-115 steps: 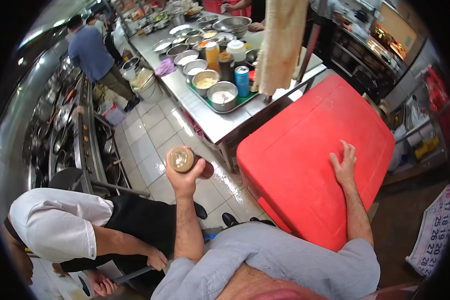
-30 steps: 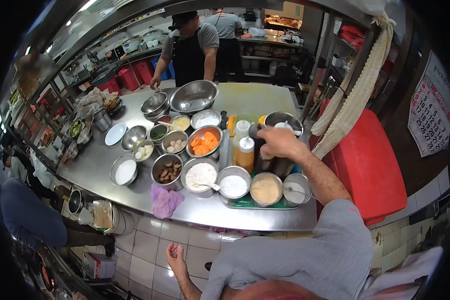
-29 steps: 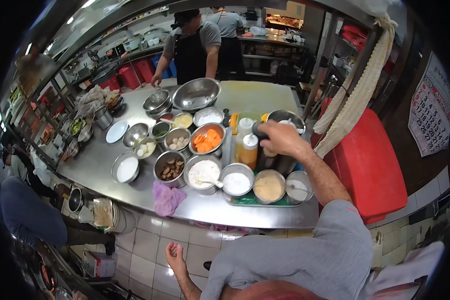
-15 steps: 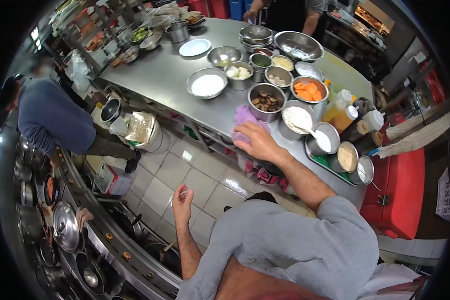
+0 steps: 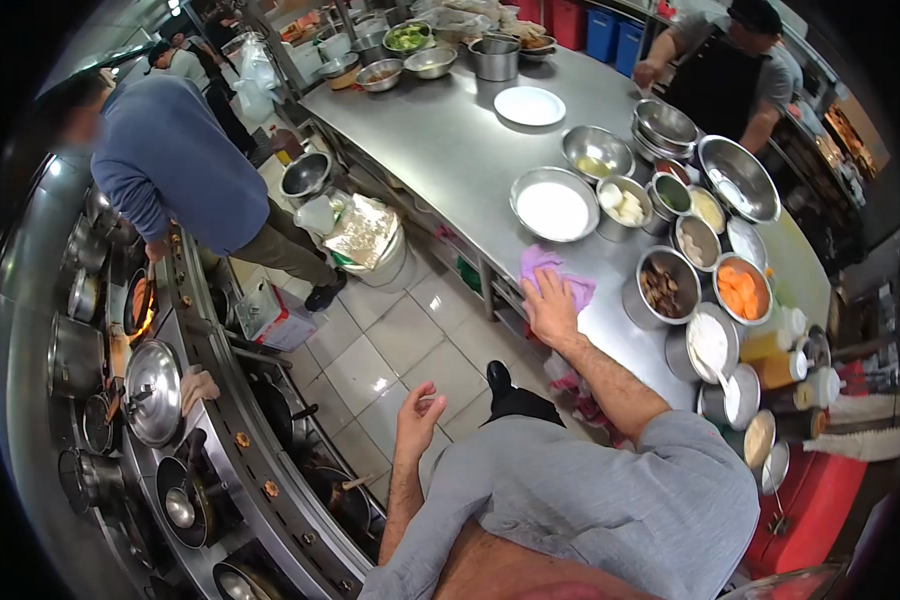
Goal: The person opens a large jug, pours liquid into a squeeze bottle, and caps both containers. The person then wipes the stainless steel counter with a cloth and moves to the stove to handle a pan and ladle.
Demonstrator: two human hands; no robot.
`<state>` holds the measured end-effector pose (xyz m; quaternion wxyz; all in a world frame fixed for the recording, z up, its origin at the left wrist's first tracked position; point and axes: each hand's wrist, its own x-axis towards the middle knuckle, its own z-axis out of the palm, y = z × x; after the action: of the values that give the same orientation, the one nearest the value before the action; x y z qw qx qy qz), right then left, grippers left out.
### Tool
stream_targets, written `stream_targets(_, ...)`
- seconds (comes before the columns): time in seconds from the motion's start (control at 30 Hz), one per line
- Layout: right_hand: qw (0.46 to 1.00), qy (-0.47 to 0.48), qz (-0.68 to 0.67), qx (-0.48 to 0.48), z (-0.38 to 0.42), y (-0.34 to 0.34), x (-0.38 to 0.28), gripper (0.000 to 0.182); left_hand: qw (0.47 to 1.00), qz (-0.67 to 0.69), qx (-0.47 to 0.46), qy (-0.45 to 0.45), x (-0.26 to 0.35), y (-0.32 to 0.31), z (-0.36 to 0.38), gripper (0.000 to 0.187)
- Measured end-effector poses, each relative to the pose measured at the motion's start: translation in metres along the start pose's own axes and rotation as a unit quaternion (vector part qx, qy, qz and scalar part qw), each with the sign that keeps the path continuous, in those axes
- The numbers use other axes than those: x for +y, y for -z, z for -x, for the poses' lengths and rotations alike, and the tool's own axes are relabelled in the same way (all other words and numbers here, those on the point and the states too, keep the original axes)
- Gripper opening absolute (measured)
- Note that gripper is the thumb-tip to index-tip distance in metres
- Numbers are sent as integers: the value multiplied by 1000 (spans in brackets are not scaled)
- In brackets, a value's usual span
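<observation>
My right hand (image 5: pixel 551 308) lies over a purple cloth (image 5: pixel 573 284) at the near edge of the steel table (image 5: pixel 450 130), fingers pressing it down. Just beyond the cloth is a steel bowl of white contents (image 5: pixel 555 206). A pot of dark brown sliced pieces (image 5: pixel 661 288) stands to its right, beside a bowl of orange slices (image 5: pixel 742 288) and a pot of white powder (image 5: pixel 708 345). Over the tiled floor, my left hand (image 5: pixel 417 420) hangs with nothing in it, its fingers loosely bent and the thumb apart.
On the left runs a stove with a lidded pot (image 5: pixel 153 392), a ladle (image 5: pixel 179 507) in a pan and a flame (image 5: pixel 147 318). A person in a blue top (image 5: pixel 185 150) stands there. Another person (image 5: pixel 725 85) works across the table. A white bucket (image 5: pixel 380 262) stands by the table.
The view has turned to the right. My right hand has moved the cloth along the table edge, from beside the brown-filled pot toward the white-filled bowl. My left hand still hangs free.
</observation>
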<state>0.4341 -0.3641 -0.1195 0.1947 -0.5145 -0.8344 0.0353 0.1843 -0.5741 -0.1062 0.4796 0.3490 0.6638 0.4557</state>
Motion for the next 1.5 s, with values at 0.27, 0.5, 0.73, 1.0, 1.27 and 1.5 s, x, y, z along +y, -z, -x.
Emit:
stream_targets(0.27,979,71,-182,61,-139,-62,-15,38,993,-48,-53,-95,65,-21,-154,44)
stream_targets(0.5,619,-242,-746,41,-204,-67,-36,47,963,-99,-38,-248,92,-107,-289,68)
stream_targets(0.73,657,-142,-740,-6,-248,-75,-70,45,913,400,-65,-50,130,-124,-362,59)
stream_targets(1.0,828,-176,-454,277,-363,-40,-61,40,913,150,-379,3,203,-6,-372,60)
stream_targets(1.27,979,-181,84,-46,-435,-147,-43,73,985,96,-138,37,140,193,-428,50)
stream_targets(1.5,987,-140,56,-49,-586,-204,-72,73,969,186,121,111,101,250,-424,49)
